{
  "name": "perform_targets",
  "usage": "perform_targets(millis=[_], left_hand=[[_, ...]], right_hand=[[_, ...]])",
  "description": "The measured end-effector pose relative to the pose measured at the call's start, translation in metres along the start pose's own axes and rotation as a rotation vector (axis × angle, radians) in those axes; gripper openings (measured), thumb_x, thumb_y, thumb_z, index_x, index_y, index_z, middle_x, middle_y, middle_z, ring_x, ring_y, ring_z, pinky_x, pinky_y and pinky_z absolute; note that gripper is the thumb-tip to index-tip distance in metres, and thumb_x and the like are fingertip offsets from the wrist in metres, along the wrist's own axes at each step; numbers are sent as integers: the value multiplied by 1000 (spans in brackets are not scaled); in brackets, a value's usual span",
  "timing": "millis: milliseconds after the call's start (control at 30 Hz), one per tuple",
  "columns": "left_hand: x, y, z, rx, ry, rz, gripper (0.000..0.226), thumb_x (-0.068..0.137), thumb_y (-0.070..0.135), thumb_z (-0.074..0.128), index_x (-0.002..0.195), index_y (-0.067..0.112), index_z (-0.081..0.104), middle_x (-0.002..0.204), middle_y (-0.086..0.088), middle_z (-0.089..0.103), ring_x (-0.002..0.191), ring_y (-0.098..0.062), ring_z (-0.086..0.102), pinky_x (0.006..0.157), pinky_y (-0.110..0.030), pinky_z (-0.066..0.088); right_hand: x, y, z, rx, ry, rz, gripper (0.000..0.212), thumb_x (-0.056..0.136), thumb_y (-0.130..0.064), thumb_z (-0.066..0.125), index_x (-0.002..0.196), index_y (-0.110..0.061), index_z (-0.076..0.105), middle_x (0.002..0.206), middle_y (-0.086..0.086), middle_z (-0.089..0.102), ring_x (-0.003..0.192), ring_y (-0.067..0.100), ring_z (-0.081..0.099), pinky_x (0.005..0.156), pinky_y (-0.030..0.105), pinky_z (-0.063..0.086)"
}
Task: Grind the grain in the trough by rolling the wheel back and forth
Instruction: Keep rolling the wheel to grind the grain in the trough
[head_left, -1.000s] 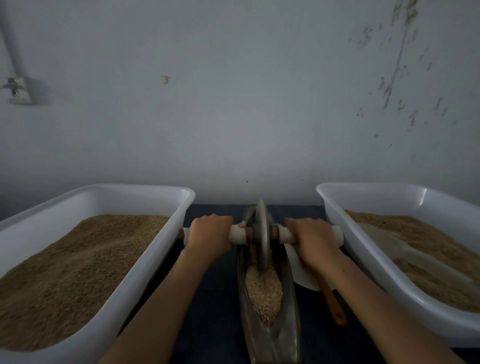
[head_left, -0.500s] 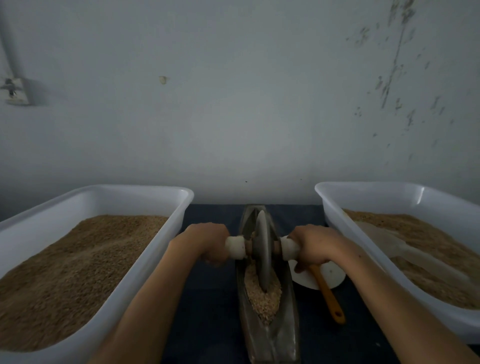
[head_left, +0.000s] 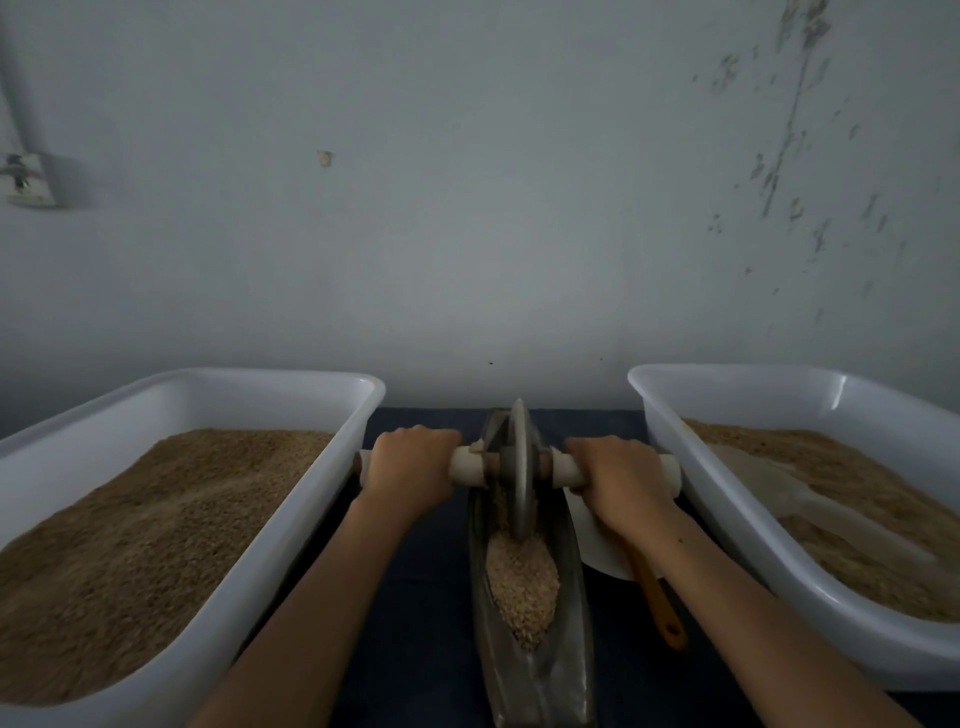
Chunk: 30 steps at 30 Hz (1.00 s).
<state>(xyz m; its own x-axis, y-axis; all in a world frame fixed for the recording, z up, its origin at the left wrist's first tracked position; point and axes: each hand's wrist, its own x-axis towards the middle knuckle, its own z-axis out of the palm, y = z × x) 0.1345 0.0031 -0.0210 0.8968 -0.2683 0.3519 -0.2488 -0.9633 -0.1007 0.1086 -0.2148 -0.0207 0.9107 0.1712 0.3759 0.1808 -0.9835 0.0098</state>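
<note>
A narrow dark metal trough (head_left: 566, 644) runs away from me down the middle of the table, with pale crushed grain (head_left: 522, 582) heaped in its near half. The grey metal wheel (head_left: 519, 467) stands upright in the far part of the trough, on a pale axle handle (head_left: 467, 464) that sticks out both sides. My left hand (head_left: 410, 467) grips the left end of the handle. My right hand (head_left: 623, 478) grips the right end. Both arms are stretched forward.
A large white tub (head_left: 332, 467) of brown grain stands on the left, and another white tub (head_left: 727, 519) of grain with a pale scoop (head_left: 810, 499) in it on the right. A white plate (head_left: 597, 551) and an orange-handled utensil (head_left: 660, 608) lie under my right forearm. A wall rises close behind.
Half a second ago the wheel was nearer me in the trough; both hands have pushed it away toward the far end, back to where it was a second ago.
</note>
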Motion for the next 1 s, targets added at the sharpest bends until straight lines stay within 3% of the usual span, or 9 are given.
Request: perform_targets(millis=[100, 233, 333, 400, 500, 633, 800, 900, 1000], left_hand=[[2, -4, -3, -17, -153, 21, 22, 83, 29, 61, 105, 24, 58, 100, 1, 64, 90, -17, 59, 72, -29, 40], [4, -10, -10, -152, -494, -6, 30, 79, 27, 70, 107, 20, 60, 96, 0, 63, 88, -16, 59, 82, -32, 47], [2, -12, -13, -270, -691, 9, 16, 78, 16, 71, 91, 15, 62, 75, 2, 62, 64, -10, 59, 66, -24, 47], [0, -14, -15, -314, -756, 22, 9, 78, 12, 70, 81, 14, 61, 72, 0, 62, 59, -9, 57, 62, -21, 47], [1, -14, -14, -320, -715, 20, 11, 77, 13, 70, 77, 16, 60, 72, -1, 63, 61, -11, 59, 66, -25, 50], [2, -11, -11, -144, -432, 1, 31, 77, 26, 70, 106, 22, 60, 90, 3, 61, 85, -17, 60, 81, -35, 48], [-1, -4, -4, -36, -68, -1, 17, 82, 29, 61, 96, 26, 52, 98, 0, 64, 90, -20, 60, 70, -31, 39], [-1, -2, -3, -8, -35, -11, 17, 83, 29, 60, 98, 24, 53, 97, 0, 63, 89, -21, 60, 69, -30, 39], [1, -4, -2, 25, -119, -5, 22, 83, 29, 60, 103, 22, 56, 100, -1, 64, 91, -20, 61, 71, -30, 42]], right_hand=[[1, -3, -14, -24, -136, -20, 18, 88, -29, 62, 106, -27, 61, 107, 0, 66, 100, 21, 61, 78, 32, 42], [2, -6, -29, -96, -361, -65, 33, 85, -32, 70, 116, -24, 61, 112, 1, 65, 103, 20, 61, 87, 33, 47], [1, -7, -37, -102, -489, -81, 38, 81, -34, 73, 115, -23, 61, 111, 2, 66, 102, 19, 62, 81, 30, 45], [0, -8, -38, -95, -519, -79, 39, 81, -34, 73, 116, -22, 61, 112, 1, 66, 102, 19, 62, 80, 30, 45], [0, -8, -36, -98, -488, -58, 37, 83, -34, 72, 116, -22, 61, 112, 2, 66, 103, 20, 62, 83, 30, 45], [1, -7, -25, -68, -320, 0, 24, 87, -29, 65, 111, -25, 62, 110, 1, 66, 102, 20, 62, 87, 33, 47], [-1, -4, 3, -5, 33, 17, 10, 93, -16, 47, 92, -26, 51, 96, -4, 64, 91, 20, 59, 74, 30, 31], [1, -1, 11, -10, 93, 12, 12, 93, -16, 45, 88, -27, 48, 94, -6, 64, 88, 18, 58, 76, 30, 31], [3, -2, 7, -24, 24, 8, 10, 93, -17, 48, 94, -26, 54, 98, -3, 65, 93, 21, 59, 77, 31, 32]])
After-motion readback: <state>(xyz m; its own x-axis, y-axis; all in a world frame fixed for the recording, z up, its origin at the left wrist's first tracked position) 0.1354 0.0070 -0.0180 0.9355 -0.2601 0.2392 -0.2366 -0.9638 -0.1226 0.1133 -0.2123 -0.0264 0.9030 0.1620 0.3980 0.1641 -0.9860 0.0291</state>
